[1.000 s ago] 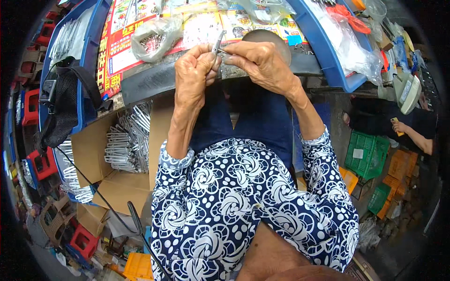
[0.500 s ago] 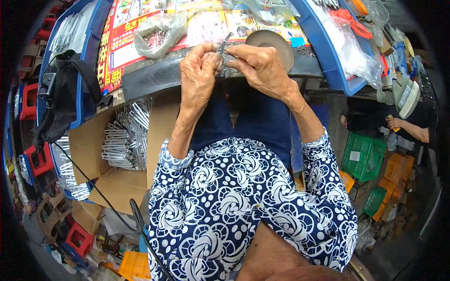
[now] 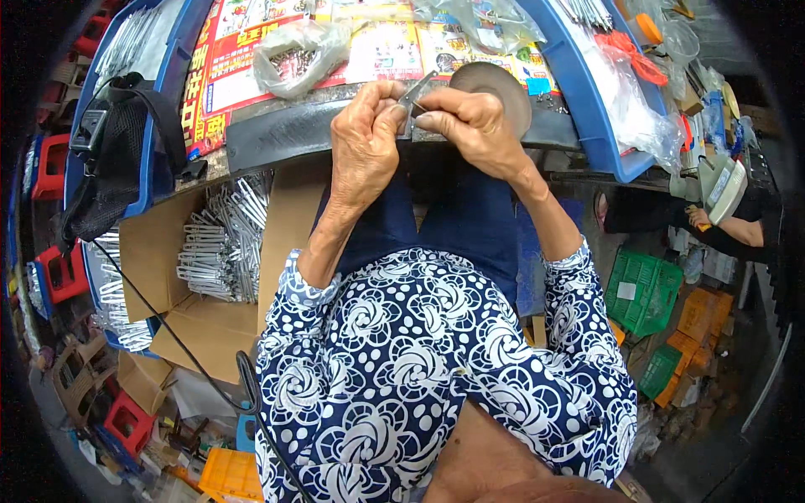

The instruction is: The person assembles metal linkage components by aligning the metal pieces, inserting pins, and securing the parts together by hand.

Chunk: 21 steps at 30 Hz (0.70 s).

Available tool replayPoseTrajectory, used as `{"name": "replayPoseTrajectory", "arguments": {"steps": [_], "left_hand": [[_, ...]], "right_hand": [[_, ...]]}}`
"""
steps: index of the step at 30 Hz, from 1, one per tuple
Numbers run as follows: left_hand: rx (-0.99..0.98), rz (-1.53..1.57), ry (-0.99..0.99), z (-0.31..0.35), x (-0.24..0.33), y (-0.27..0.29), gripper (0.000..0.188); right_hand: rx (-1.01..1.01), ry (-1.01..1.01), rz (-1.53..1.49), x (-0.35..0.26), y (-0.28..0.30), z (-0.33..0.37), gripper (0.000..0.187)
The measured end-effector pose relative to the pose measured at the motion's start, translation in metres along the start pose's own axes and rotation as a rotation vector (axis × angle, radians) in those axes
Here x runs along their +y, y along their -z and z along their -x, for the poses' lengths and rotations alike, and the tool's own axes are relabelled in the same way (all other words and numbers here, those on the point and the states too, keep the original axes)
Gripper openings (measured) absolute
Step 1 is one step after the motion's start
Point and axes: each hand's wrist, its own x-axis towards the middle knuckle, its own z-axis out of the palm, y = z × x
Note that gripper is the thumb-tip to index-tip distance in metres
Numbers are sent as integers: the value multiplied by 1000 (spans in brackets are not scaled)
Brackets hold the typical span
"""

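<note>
My left hand (image 3: 366,144) pinches a flat, narrow metal piece (image 3: 418,87) between thumb and fingers, its thin end pointing up and right. Close beside it, my right hand (image 3: 480,130) is closed in a pinch, fingertips at the lower part of the same piece. Whatever lies between the right fingertips is too small to name. Both hands are above the dark front edge (image 3: 285,132) of the bench. Just behind the right hand sits a round brownish disc (image 3: 503,94), partly covered by the fingers.
A clear plastic bag (image 3: 329,57) of small metal parts lies on printed sheets (image 3: 235,80). Blue trays (image 3: 579,80) flank the bench. Below left, a cardboard box (image 3: 151,264) holds many metal pieces. A black mesh strap (image 3: 113,168) hangs left. Another person's hand (image 3: 698,217) shows at right.
The metal piece has tilted further to the right, and the right fingers have shifted to its lower part. At far right, the other person's arm has moved slightly.
</note>
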Motion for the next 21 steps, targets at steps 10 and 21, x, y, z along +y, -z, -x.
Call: {"name": "replayPoseTrajectory", "arguments": {"steps": [10,21], "left_hand": [[1,52,46,4,7,2,9],[-23,-44,52,6,7,1,8]], "right_hand": [[-24,77,16,-6,-1,-3,13],[-3,30,3,1,-6,-2,16]]}}
